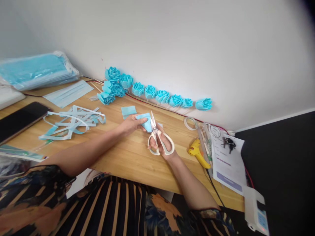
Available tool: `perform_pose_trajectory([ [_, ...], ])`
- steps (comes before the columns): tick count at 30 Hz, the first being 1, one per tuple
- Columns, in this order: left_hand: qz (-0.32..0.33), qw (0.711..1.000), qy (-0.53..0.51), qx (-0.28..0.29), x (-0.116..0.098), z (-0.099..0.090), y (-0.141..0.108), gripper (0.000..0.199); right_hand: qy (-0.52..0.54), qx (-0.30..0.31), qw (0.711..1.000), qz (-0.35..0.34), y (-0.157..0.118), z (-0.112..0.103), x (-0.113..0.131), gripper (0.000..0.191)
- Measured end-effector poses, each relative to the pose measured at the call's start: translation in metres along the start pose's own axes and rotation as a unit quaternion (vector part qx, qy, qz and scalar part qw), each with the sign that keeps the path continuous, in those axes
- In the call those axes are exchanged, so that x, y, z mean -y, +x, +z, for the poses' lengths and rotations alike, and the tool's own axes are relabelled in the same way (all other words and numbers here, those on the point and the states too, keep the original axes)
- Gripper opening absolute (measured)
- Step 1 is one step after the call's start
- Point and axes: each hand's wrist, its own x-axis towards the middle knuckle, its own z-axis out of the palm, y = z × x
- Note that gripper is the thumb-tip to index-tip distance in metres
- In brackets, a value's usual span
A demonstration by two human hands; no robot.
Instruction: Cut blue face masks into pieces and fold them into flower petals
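Over the middle of the wooden table, my left hand (134,124) pinches a small light-blue piece of mask fabric (145,122) between thumb and fingers. My right hand (161,142) has its fingers through the handles of white-handled scissors (154,129). The blades point away from me and stand slightly apart at the right edge of the fabric piece. Another blue fabric square (128,112) lies flat on the table just behind my left hand. A bit of pale fabric (160,125) shows behind the scissors, mostly covered.
Blue fabric flowers (162,96) on sticks line the wall. Left are cut mask strips (71,123), a flat mask (69,94), a bag of masks (36,70) and a phone (23,119). Right are a tape roll (190,123), yellow glue gun (199,154), paper (225,164) and keys (229,144).
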Motion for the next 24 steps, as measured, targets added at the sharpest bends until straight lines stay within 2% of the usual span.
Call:
perform_pose_trajectory([
  [16, 0.003, 1.0, 0.014, 0.011, -0.0017, -0.0013, -0.0001, 0.044, -0.011, -0.016, 1.0, -0.007, 0.0024, -0.0002, -0.0025, 0.061],
  [24, -0.001, 1.0, 0.01, -0.003, -0.0021, -0.0017, 0.0002, 0.042, -0.024, -0.004, 0.999, 0.026, 0.0021, 0.0007, -0.0008, 0.063],
])
